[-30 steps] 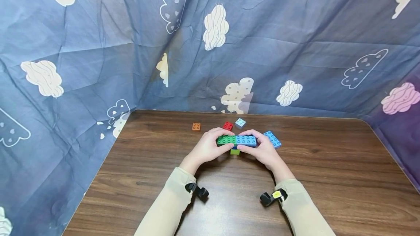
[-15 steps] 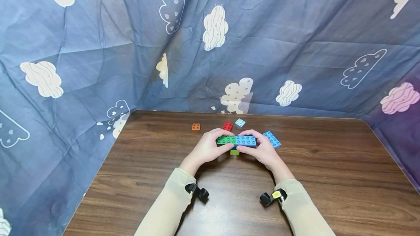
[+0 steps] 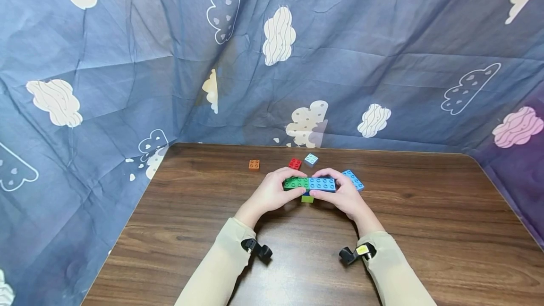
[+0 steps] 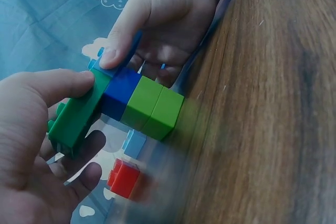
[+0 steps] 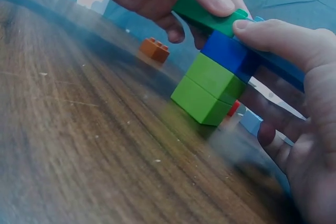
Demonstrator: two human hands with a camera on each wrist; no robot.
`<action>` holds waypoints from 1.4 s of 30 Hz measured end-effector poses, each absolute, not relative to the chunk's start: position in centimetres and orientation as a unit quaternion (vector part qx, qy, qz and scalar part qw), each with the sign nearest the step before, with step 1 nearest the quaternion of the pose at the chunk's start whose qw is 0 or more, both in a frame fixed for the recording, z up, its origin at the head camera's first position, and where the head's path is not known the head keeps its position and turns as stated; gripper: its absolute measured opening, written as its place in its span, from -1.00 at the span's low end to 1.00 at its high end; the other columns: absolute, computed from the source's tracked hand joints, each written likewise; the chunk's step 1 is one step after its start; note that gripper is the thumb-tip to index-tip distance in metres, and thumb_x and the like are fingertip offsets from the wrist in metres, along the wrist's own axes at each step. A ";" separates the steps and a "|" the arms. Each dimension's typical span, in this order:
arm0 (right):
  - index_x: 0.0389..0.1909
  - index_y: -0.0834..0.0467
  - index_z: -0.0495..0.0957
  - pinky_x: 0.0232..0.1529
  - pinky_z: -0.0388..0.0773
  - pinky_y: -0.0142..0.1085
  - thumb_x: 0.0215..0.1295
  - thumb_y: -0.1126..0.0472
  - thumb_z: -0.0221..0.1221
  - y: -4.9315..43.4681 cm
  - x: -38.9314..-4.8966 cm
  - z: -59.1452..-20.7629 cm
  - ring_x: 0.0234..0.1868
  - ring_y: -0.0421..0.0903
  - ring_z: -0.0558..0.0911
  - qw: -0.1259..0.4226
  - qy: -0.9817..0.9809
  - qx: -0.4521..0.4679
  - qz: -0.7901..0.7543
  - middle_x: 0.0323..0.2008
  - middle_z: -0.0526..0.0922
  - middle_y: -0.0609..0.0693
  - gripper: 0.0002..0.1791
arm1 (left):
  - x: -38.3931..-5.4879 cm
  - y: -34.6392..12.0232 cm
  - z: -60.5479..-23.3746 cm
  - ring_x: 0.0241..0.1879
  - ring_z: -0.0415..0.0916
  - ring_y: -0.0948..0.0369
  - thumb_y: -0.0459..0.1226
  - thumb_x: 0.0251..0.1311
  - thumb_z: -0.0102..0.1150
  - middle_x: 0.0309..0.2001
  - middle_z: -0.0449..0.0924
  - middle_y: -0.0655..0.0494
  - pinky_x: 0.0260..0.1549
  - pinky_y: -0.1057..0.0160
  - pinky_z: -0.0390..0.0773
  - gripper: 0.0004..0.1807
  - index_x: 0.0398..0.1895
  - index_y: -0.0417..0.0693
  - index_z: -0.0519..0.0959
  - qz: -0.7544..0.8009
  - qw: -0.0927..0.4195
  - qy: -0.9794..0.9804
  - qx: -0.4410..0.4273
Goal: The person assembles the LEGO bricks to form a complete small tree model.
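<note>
A stack of toy building bricks stands upright on the table. Two lime green bricks (image 4: 152, 107) form its base, and a dark blue brick (image 4: 121, 93) sits over them. On top, a long green brick (image 3: 296, 182) and a long light blue brick (image 3: 322, 183) lie end to end, reaching out to either side. My left hand (image 3: 273, 191) pinches the green brick between thumb and fingers. My right hand (image 3: 347, 196) grips the light blue brick the same way. The two thumbs almost meet at the near side of the seam.
Behind the stack lie a red brick (image 3: 295, 164) and a pale blue brick (image 3: 311, 159). An orange brick (image 3: 254, 165) is farther left. Another blue brick (image 3: 353, 180) lies just past my right hand. A cloud-patterned cloth (image 3: 331, 74) hangs behind the wooden table (image 3: 425, 221).
Both hands and the stack have shifted slightly to the right and a little nearer to me. The grip on the two top bricks is the same, and the loose bricks have not moved.
</note>
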State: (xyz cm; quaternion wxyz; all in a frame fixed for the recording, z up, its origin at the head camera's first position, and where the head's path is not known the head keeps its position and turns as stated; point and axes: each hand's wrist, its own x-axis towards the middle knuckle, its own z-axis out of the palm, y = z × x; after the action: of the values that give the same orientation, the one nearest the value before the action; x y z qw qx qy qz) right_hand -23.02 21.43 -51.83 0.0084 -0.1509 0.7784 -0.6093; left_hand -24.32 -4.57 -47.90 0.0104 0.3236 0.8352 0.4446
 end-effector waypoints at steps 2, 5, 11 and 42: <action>0.17 0.09 0.67 0.04 0.61 -0.26 0.30 0.29 0.54 21.5 -23.1 -51.9 0.05 0.01 0.64 0.007 0.778 -0.160 -0.608 0.12 0.68 0.07 -0.56 | -24.4 -4.7 -47.9 0.11 0.61 0.23 -0.14 0.43 0.44 0.21 0.71 0.12 0.17 0.19 0.59 -0.59 0.28 -0.02 0.71 0.449 0.012 0.831 0.329; 0.15 0.10 0.68 0.02 0.63 -0.24 0.29 0.30 0.54 21.6 -23.2 -51.9 0.02 0.03 0.65 0.010 0.776 -0.170 -0.607 0.09 0.69 0.10 -0.56 | -24.6 -5.0 -47.9 0.05 0.62 0.24 -0.11 0.46 0.39 0.16 0.74 0.14 0.09 0.20 0.61 -0.58 0.28 -0.07 0.70 0.463 0.019 0.822 0.332; 0.14 0.09 0.67 0.03 0.58 -0.19 0.27 0.29 0.55 21.7 -23.3 -51.7 0.04 0.11 0.61 0.011 0.783 -0.175 -0.597 0.09 0.68 0.13 -0.56 | -25.0 -5.7 -47.2 -0.13 0.65 0.21 -0.12 0.56 0.26 -0.06 0.77 0.08 -0.10 0.20 0.62 -0.63 0.22 -0.15 0.71 0.504 0.004 0.817 0.281; 0.09 0.06 0.66 0.13 0.49 -0.07 0.23 0.28 0.57 21.7 -23.1 -51.8 0.10 0.16 0.56 0.009 0.790 -0.182 -0.586 0.08 0.68 0.08 -0.56 | -29.3 -3.4 -51.6 0.18 0.48 -0.01 0.02 0.17 0.68 0.21 0.68 -0.02 0.24 -0.04 0.45 -0.08 0.52 -0.10 0.47 0.393 -0.044 0.908 0.140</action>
State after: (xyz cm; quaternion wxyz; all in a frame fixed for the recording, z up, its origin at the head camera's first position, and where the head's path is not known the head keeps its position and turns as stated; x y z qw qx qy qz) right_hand -23.09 21.71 -51.83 0.0092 -0.1819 0.7896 -0.5859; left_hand -29.34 -3.40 -51.56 -0.0437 0.1403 0.9077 0.3931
